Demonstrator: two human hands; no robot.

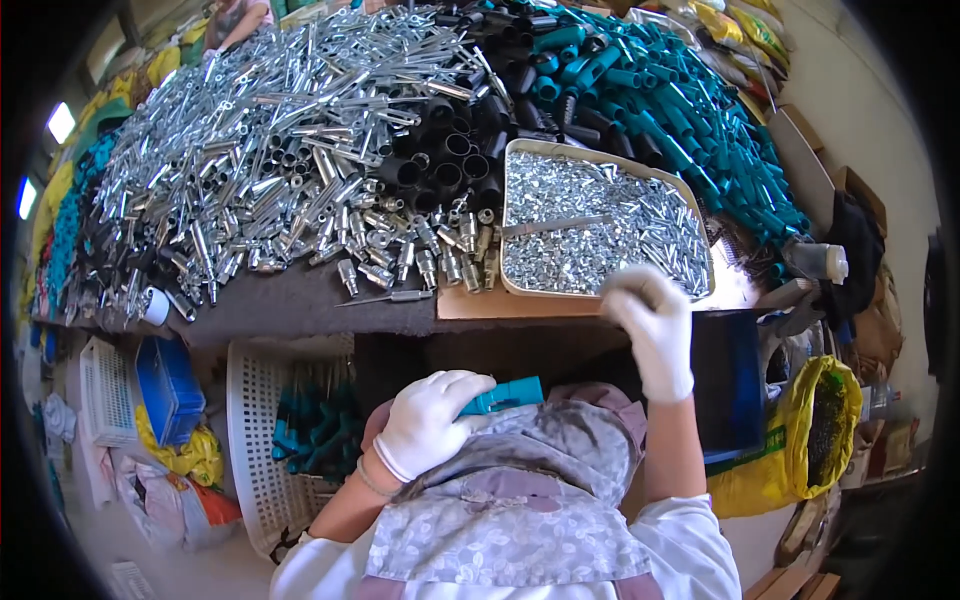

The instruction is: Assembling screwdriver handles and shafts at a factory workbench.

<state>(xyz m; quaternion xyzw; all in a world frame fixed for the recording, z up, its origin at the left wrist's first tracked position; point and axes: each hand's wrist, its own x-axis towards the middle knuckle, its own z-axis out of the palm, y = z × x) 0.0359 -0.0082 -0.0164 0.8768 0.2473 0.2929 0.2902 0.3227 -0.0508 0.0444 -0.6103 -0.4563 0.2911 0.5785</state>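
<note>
My left hand (430,415), in a white glove, is closed around a teal plastic tube-shaped part (505,396) above my lap. The tube lies sideways, its free end pointing right. My right hand (652,330), also gloved, is raised over the front edge of a shallow cream tray (520,288). Its fingers curl inward and are slightly blurred, so whatever they may pinch is hidden. Small shiny metal pieces (560,190) and short pins (672,240) fill the tray, with a flat metal strip (560,225) lying across them.
Heaps of metal rods and sockets (290,130), black tubes (445,165) and teal handles (660,110) cover the bench. A thin screwdriver-like tool (390,297) lies at its front edge. Below stand a white basket (250,430) holding teal tools and a yellow sack (775,470). Another person (238,22) is at the far left.
</note>
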